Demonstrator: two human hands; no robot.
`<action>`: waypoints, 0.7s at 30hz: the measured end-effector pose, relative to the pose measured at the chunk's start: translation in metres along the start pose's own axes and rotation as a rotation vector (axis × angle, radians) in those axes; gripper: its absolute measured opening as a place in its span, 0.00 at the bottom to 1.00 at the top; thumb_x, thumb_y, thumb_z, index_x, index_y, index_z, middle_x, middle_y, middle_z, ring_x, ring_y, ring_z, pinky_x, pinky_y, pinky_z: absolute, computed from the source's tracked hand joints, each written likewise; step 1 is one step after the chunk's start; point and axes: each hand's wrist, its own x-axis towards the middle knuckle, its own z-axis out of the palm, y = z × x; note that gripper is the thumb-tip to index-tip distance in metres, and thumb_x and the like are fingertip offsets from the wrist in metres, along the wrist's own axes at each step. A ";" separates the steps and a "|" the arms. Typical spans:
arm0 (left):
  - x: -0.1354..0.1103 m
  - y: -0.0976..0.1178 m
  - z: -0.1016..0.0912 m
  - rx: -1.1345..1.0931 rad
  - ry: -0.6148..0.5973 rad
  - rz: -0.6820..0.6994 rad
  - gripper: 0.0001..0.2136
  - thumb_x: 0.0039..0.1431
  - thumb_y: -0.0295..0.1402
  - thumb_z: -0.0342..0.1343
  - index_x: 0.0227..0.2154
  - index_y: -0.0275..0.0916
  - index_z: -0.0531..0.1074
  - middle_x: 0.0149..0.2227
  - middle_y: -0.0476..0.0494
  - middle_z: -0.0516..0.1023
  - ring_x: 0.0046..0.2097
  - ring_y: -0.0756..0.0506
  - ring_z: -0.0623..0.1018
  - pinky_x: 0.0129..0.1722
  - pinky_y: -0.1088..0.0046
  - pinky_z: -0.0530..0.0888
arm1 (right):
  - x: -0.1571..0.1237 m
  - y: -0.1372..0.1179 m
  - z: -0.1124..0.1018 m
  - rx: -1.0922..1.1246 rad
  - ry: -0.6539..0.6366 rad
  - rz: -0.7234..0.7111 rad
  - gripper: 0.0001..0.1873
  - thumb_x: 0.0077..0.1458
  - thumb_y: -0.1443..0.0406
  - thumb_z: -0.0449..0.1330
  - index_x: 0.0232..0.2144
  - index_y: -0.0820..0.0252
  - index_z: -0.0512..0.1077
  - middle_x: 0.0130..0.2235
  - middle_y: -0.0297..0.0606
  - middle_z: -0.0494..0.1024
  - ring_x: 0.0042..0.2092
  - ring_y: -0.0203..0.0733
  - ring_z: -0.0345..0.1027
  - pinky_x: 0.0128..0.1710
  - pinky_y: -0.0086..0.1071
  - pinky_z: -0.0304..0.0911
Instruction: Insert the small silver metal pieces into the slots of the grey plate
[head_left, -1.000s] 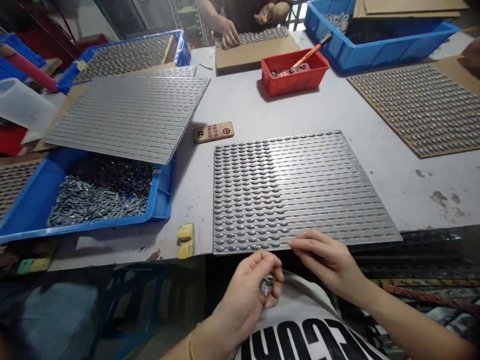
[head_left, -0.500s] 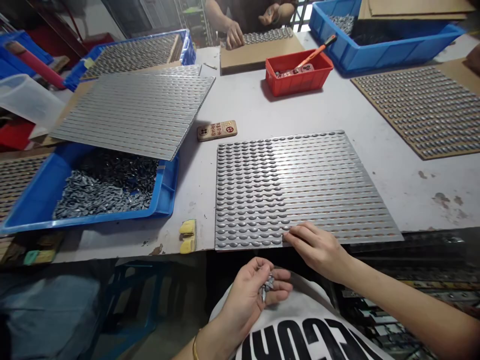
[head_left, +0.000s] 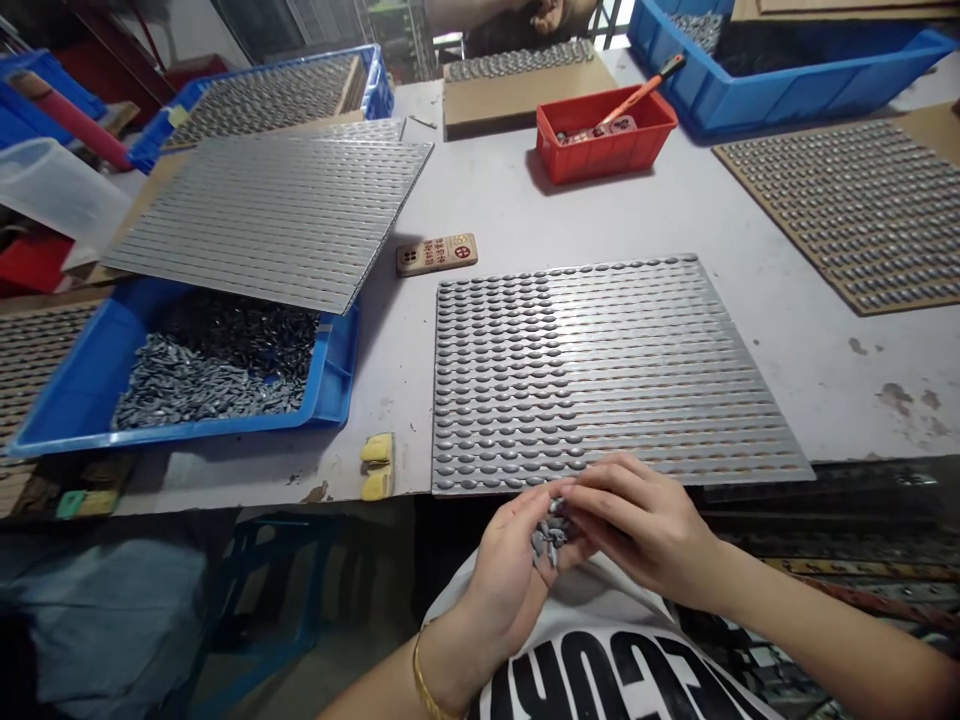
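My left hand (head_left: 510, 560) is cupped just below the table's front edge and holds a small bunch of grey metal pieces (head_left: 547, 540). My right hand (head_left: 645, 525) has its fingers pinched into that bunch, touching the pieces. Right above both hands lies a grooved metal tray (head_left: 675, 370). Its left part is filled with rows of the same pieces, and its right part shows bare grooves.
A blue bin (head_left: 330, 385) of loose pieces sits at the left, with a second grooved tray (head_left: 270, 220) resting across it. A red box (head_left: 607, 150) with an orange-handled tool, a small patterned block (head_left: 436, 254) and filled boards (head_left: 847, 210) lie further back. Another person's arms (head_left: 547, 15) show at the far edge.
My right hand has come back from the tray's front row to the pieces in my left hand. My left hand has risen slightly toward the table edge.
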 end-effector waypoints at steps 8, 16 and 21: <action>0.001 -0.003 0.003 -0.027 -0.019 -0.017 0.13 0.61 0.34 0.56 0.45 0.34 0.78 0.54 0.34 0.75 0.56 0.38 0.70 0.48 0.63 0.75 | 0.003 -0.003 0.002 -0.260 -0.186 -0.107 0.13 0.60 0.71 0.54 0.46 0.64 0.73 0.38 0.45 0.75 0.36 0.43 0.65 0.35 0.39 0.65; -0.002 0.002 -0.001 0.009 -0.045 -0.073 0.12 0.60 0.30 0.54 0.43 0.30 0.77 0.48 0.32 0.78 0.48 0.39 0.77 0.47 0.62 0.76 | -0.011 0.000 -0.010 -0.097 -0.139 -0.039 0.12 0.61 0.73 0.53 0.46 0.62 0.70 0.38 0.43 0.76 0.36 0.41 0.68 0.34 0.34 0.66; -0.009 0.012 -0.020 0.022 0.087 -0.105 0.12 0.61 0.36 0.54 0.31 0.32 0.75 0.29 0.38 0.79 0.26 0.47 0.77 0.23 0.76 0.72 | -0.016 0.012 -0.018 0.133 -0.030 0.157 0.10 0.60 0.74 0.52 0.41 0.58 0.69 0.36 0.39 0.75 0.37 0.37 0.70 0.36 0.30 0.67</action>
